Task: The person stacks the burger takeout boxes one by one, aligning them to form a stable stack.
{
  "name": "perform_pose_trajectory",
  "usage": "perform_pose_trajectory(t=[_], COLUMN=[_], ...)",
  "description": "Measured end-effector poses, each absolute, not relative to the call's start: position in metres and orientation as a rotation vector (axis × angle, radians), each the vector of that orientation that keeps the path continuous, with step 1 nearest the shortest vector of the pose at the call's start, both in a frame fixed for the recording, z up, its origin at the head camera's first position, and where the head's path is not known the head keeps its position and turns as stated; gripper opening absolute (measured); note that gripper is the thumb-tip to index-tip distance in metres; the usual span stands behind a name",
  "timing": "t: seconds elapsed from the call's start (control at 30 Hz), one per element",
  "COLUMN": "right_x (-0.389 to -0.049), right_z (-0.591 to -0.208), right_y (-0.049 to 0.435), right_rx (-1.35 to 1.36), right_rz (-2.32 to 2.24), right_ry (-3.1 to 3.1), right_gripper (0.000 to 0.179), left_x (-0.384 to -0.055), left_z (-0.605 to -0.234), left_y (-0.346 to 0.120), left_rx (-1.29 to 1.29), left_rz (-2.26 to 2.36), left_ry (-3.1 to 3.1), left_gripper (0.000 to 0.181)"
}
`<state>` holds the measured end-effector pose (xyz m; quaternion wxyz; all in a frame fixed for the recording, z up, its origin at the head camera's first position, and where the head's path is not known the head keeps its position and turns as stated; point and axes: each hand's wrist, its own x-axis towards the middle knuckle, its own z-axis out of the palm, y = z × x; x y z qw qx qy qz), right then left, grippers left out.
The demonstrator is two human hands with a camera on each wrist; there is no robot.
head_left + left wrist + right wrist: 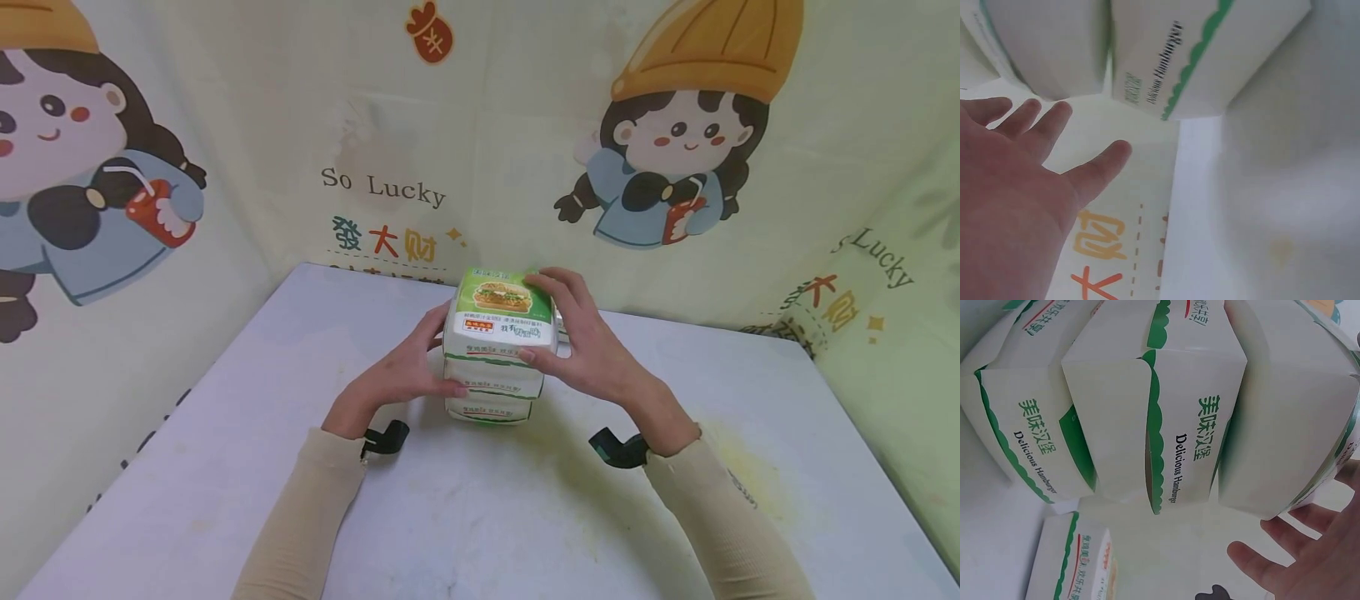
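Note:
Three white and green hamburger boxes stand stacked, the top box [501, 308] printed with a burger picture. My right hand [596, 350] grips the top box, thumb on its front and fingers over the far right corner. At the stack's left side is my left hand [405, 364], its thumb against the front near the seam of the middle box [495, 377] and bottom box [491, 408]. The left wrist view shows that hand's fingers [1100, 165] extended and spread beside the boxes. In the right wrist view, right fingertips reach the top box's edge [1272, 469].
Another hamburger box [1063, 559] sits behind the stack, mostly hidden in the head view. The stack stands on a white table [465, 508], toward its back edge. A printed cloth [517, 133] with cartoon figures hangs behind and at both sides.

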<state>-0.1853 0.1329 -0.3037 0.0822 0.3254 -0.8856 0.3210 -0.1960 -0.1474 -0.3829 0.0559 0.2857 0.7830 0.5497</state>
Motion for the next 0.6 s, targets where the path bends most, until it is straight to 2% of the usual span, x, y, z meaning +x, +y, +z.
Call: perform_pose_trajectory(t=[0.2,0.6], right_x=[-0.184,-0.184], right_z=[-0.302,-0.300], right_y=[0.133,0.137], right_rx=[0.984,1.007], right_rz=[0.981,1.004], right_ry=[-2.653,-2.647], right_gripper=[0.083,0.082], left_x=[-0.195,-0.193], left_z=[-0.374,-0.368], left_y=[-0.149,-0.148], left_rx=[0.911,0.981], left_rz=[1.760,1.788], left_ry=[2.359,2.352], left_gripper=[0.127,0.125])
